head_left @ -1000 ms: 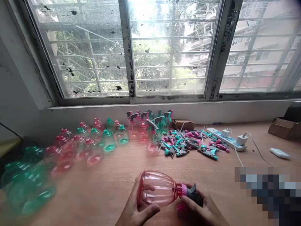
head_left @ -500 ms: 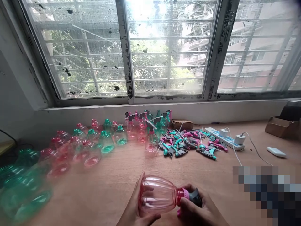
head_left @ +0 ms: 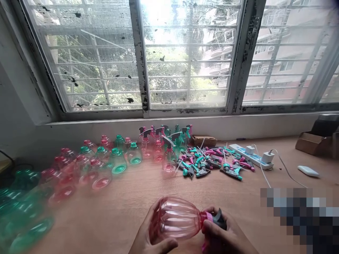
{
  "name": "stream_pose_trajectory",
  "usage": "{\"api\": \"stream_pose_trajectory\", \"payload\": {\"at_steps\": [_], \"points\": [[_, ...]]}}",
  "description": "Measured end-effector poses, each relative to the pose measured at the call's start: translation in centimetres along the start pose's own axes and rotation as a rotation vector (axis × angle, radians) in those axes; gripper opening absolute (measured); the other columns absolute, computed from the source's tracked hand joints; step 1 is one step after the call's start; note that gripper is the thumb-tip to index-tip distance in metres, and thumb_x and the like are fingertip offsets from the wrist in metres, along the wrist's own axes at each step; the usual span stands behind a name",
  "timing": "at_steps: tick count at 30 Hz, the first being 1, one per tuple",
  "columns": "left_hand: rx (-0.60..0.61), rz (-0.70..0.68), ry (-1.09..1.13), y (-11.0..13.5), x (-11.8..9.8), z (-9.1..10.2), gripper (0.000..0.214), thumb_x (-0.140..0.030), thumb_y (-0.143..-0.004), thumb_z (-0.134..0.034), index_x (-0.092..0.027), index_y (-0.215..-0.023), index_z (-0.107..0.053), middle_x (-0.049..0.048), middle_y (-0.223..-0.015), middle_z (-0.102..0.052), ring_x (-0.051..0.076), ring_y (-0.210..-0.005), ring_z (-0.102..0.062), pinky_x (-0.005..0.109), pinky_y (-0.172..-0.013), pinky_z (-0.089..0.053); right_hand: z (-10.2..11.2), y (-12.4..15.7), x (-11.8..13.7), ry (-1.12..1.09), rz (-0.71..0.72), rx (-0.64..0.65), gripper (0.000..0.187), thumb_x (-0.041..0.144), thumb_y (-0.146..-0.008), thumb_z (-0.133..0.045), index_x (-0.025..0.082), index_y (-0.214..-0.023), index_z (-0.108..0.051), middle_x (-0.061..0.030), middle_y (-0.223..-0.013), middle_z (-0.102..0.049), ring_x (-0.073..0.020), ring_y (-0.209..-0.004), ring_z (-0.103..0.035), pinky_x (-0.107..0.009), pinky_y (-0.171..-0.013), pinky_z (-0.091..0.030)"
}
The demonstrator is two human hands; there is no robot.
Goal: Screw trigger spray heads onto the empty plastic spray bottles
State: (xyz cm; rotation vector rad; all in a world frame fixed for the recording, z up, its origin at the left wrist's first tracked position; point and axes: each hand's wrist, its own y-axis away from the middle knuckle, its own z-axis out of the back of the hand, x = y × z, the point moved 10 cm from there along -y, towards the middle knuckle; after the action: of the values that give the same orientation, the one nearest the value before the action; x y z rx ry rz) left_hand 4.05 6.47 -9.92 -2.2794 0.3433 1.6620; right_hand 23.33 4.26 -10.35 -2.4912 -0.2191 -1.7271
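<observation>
A clear pink spray bottle (head_left: 180,218) lies sideways above the front of the table, its base to the left and its neck to the right. My left hand (head_left: 153,231) is wrapped round the base end. At the neck, my right hand (head_left: 221,233) grips the pink collar of a black and pink trigger sprayer (head_left: 218,219), which sits on the bottle's mouth. Part of the sprayer is hidden behind my right fingers.
Several open pink and green bottles (head_left: 118,163) stand at the left. Bottles with sprayers (head_left: 169,157) stand at the back, beside a pile of loose trigger sprayers (head_left: 203,162). A power strip (head_left: 251,157), a white mouse-like object (head_left: 308,171) and a cardboard box (head_left: 312,143) are at the right.
The sprayer has turned a little in my right hand, its black part now pointing more upward. My left fingers have shifted on the bottle's base. The view has moved slightly.
</observation>
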Motion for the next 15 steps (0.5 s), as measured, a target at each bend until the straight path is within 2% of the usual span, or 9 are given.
{"api": "stream_pose_trajectory", "payload": {"at_steps": [4,6,10,13,15], "points": [[0.009,-0.077,-0.119,0.0,0.0,0.3,0.089,-0.035,-0.075,-0.084,-0.047,-0.148,-0.035,0.0014,-0.163,-0.038,0.033,-0.147,-0.038,0.055,-0.125,-0.019,0.3,-0.2,0.3,-0.087,0.017,-0.010,0.032,0.046,-0.077,-0.081,0.019,-0.083,-0.066,0.0029,-0.065,-0.070,-0.0142,-0.048,-0.065,-0.029,-0.054,-0.056],[0.009,-0.071,-0.147,0.1,0.2,0.4,0.092,-0.038,-0.076,-0.082,-0.044,-0.151,-0.030,0.0029,-0.164,-0.036,0.033,-0.148,-0.037,0.054,-0.126,-0.016,0.5,-0.3,0.1,-0.051,0.010,-0.014,0.035,0.047,-0.074,-0.084,0.018,-0.084,-0.065,0.0025,-0.065,-0.070,-0.0142,-0.048,-0.065,-0.028,-0.053,-0.055],[-0.024,-0.012,-0.125,0.1,0.4,0.6,0.109,-0.047,-0.069,-0.085,-0.030,-0.156,-0.022,0.0081,-0.168,-0.025,0.035,-0.154,-0.025,0.048,-0.127,-0.015,0.6,-0.4,-0.9,0.053,-0.016,-0.002,0.041,0.050,-0.072,-0.084,0.018,-0.087,-0.063,0.0028,-0.058,-0.069,-0.0141,-0.047,-0.064,-0.025,-0.050,-0.051],[0.004,0.007,-0.097,-0.1,0.2,0.0,0.110,-0.049,-0.067,-0.086,-0.022,-0.155,-0.026,0.0133,-0.164,-0.034,0.035,-0.154,-0.024,0.048,-0.128,-0.011,0.6,-0.5,-1.2,0.032,-0.028,-0.011,0.041,0.049,-0.072,-0.085,0.018,-0.087,-0.063,0.0044,-0.056,-0.067,-0.0130,-0.046,-0.062,-0.026,-0.050,-0.052],[0.014,0.001,-0.151,-0.1,0.0,-0.2,0.110,-0.044,-0.066,-0.088,-0.025,-0.155,-0.026,0.0125,-0.162,-0.039,0.036,-0.152,-0.029,0.049,-0.127,-0.014,0.6,-0.5,-0.9,-0.017,-0.019,-0.023,0.039,0.048,-0.073,-0.084,0.019,-0.087,-0.063,0.0048,-0.059,-0.068,-0.0130,-0.045,-0.063,-0.025,-0.049,-0.053]]}}
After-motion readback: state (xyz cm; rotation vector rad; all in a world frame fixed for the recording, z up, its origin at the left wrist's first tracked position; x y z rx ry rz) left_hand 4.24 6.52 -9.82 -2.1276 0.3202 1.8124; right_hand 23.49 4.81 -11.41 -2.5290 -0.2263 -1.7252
